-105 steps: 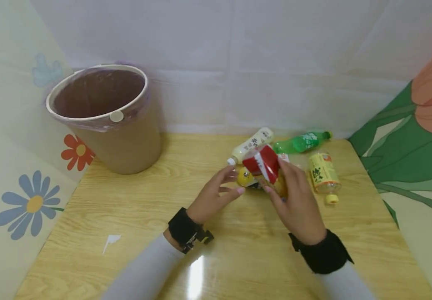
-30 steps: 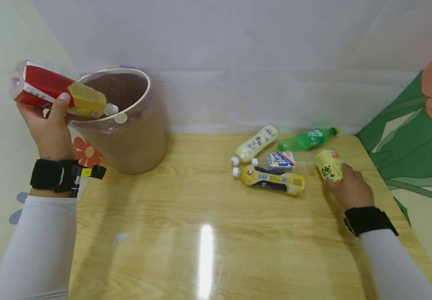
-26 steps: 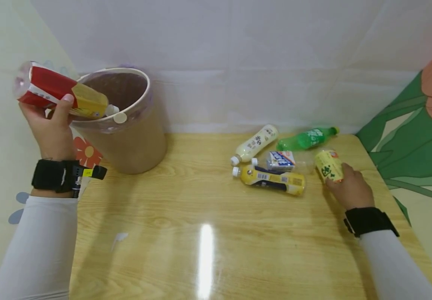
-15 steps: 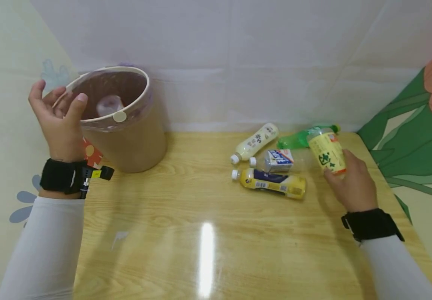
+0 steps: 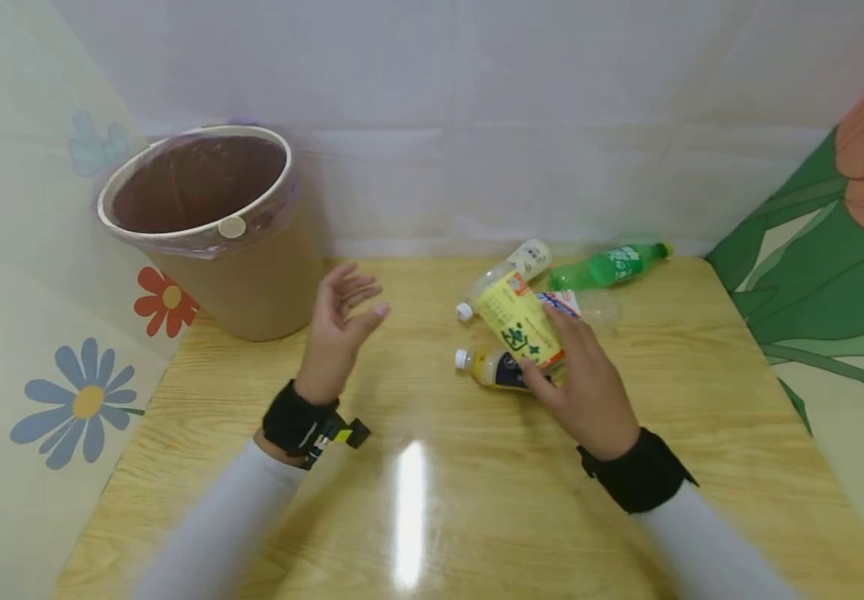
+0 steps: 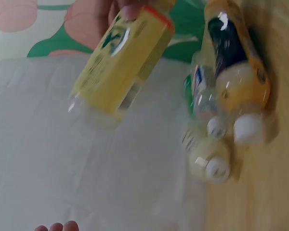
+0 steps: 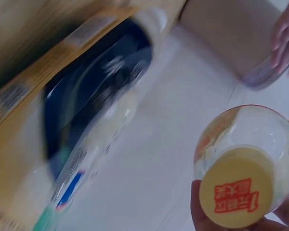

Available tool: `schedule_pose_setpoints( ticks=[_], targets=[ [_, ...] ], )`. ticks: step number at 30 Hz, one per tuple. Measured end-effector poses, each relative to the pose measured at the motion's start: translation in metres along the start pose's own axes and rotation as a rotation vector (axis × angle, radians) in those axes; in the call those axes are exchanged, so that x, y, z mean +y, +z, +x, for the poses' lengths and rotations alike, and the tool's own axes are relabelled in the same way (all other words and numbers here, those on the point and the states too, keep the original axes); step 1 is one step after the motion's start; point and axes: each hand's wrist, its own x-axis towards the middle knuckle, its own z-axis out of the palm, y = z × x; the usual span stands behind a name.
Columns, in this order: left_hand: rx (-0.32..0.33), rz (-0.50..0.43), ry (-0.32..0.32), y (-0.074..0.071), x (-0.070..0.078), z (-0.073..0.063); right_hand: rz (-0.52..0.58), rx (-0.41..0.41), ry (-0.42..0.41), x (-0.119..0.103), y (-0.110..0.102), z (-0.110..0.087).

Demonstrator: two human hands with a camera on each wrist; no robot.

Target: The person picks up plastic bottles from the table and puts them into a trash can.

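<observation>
My right hand (image 5: 589, 392) grips a clear plastic bottle with a yellow label (image 5: 519, 321), held tilted above the other bottles. Its yellow cap (image 7: 238, 187) with red print faces the right wrist camera. My left hand (image 5: 336, 337) holds nothing, its fingers loosely bent over the table between the bin and the bottles. Beneath the held bottle lies a yellow bottle with a dark label (image 5: 495, 369), partly covered. Behind it are a clear bottle with a blue and white label (image 5: 598, 308) and a pale-label bottle (image 5: 535, 257). A green bottle (image 5: 611, 265) lies near the wall.
A brown bin (image 5: 259, 287) with a white rim and a clear liner stands at the back left. The wooden table (image 5: 491, 508) meets a white-covered wall (image 5: 372, 192) behind. Flower-printed sheets hang at both sides.
The red-and-yellow bottle left my left hand and dropped into the bin; that hand then moved right, away from it. My right hand picked up the yellow-label bottle and carried it left.
</observation>
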Motion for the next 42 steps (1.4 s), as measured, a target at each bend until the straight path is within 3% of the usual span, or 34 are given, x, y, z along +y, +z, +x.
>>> schedule_pose_setpoints(
  ticks=[3,6,11,22,29,35,42],
  targets=[
    [-0.059,-0.089,-0.125,0.024,-0.025,-0.011,0.035,-0.014,-0.066,-0.015,0.018,-0.004],
    [-0.074,-0.18,-0.236,0.041,-0.04,-0.02,0.075,-0.025,-0.12,-0.028,0.03,-0.008],
    [-0.079,-0.226,-0.296,0.055,-0.052,-0.029,0.124,-0.037,-0.165,-0.04,0.043,-0.011],
    [-0.058,-0.22,-0.259,0.057,-0.055,-0.031,0.112,-0.046,-0.193,-0.043,0.047,-0.011],
    [-0.048,-0.185,-0.221,0.049,-0.045,-0.021,0.076,-0.086,-0.163,-0.036,0.043,-0.01],
    [0.008,-0.176,-0.135,0.025,-0.021,-0.005,0.008,-0.079,-0.131,-0.01,0.037,-0.009],
    [0.082,-0.205,0.037,-0.013,0.022,0.018,-0.089,-0.115,-0.041,0.028,0.032,-0.016]
  ],
)
